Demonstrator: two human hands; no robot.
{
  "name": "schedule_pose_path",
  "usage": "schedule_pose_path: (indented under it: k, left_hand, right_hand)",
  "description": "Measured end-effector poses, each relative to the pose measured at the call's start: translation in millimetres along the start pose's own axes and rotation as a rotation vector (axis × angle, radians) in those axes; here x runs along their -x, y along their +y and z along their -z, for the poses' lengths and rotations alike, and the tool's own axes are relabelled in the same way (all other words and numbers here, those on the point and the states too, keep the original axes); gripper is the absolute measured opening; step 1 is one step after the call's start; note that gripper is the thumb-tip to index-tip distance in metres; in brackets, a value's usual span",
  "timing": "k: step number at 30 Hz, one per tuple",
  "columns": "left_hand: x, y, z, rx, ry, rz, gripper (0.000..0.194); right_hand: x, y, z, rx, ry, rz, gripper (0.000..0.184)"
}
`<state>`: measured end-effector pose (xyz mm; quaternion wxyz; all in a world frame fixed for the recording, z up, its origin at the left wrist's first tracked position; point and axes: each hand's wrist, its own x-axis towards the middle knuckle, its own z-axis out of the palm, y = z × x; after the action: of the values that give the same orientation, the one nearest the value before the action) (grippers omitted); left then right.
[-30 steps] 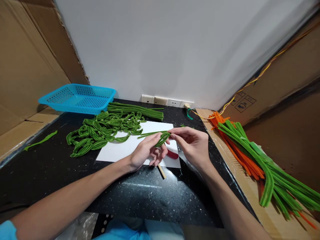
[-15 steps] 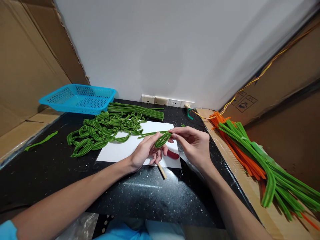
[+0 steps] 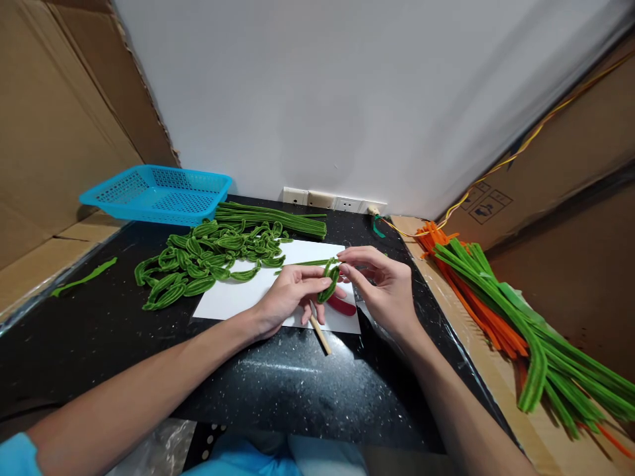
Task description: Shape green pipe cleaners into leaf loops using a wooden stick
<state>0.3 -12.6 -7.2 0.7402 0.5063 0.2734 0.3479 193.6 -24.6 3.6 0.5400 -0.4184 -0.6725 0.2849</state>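
Note:
A leaf shape bent from green pipe cleaner (image 3: pixel 326 289) is held above the white sheet of paper (image 3: pixel 223 305). My left hand (image 3: pixel 285 292) pinches its left side between thumb and fingers. At the leaf's upper end, the thumb and forefinger of my right hand (image 3: pixel 384 281) are closed on the tip. Behind my left hand, a straight green pipe cleaner (image 3: pixel 312 263) shows in part. Under my hands lie a thin wooden stick (image 3: pixel 320 336) and a curved red object (image 3: pixel 343 306), partly covered by my fingers.
A pile of green pipe-cleaner leaves (image 3: pixel 198 261) lies left of the paper, with a bundle of straight green stems (image 3: pixel 278 220) behind. A blue basket (image 3: pixel 159 197) stands back left. Green (image 3: pixel 536 344) and orange (image 3: pixel 486 317) bundles lie on cardboard at right, near a yellow wire (image 3: pixel 454 205).
The leaf shape has turned from slanting and flat-facing to more upright and edge-on. My left thumb and fingers have shifted onto its side, while my right hand stays at its tip.

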Motion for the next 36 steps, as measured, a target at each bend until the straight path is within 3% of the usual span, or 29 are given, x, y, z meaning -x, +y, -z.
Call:
schedule_pose_path:
  k: [5,11,24,32,36]
  left_hand:
    - [-1,-2,-1.2,-0.058,-0.015,-0.058,0.04]
    - [-2,-7,-1.8,-0.087,-0.051,-0.045,0.037]
    - [-2,-10,-4.4,-0.123,0.044,-0.039,0.037]
    - [-3,-14,-3.4,-0.164,0.079,-0.028,0.035]
    - [-4,-15,-4.7,-0.187,0.072,-0.026,0.033]
  right_hand:
    - [-2,-1,0,-0.113,-0.041,-0.123,0.014]
    - [-3,1,2,-0.233,-0.18,-0.278,0.022]
    - [-4,1,2,-0.242,-0.167,-0.323,0.021]
    - [-4,4,0,-0.106,-0.13,-0.222,0.019]
    - [-4,5,1,-0.066,-0.164,-0.288,0.021]
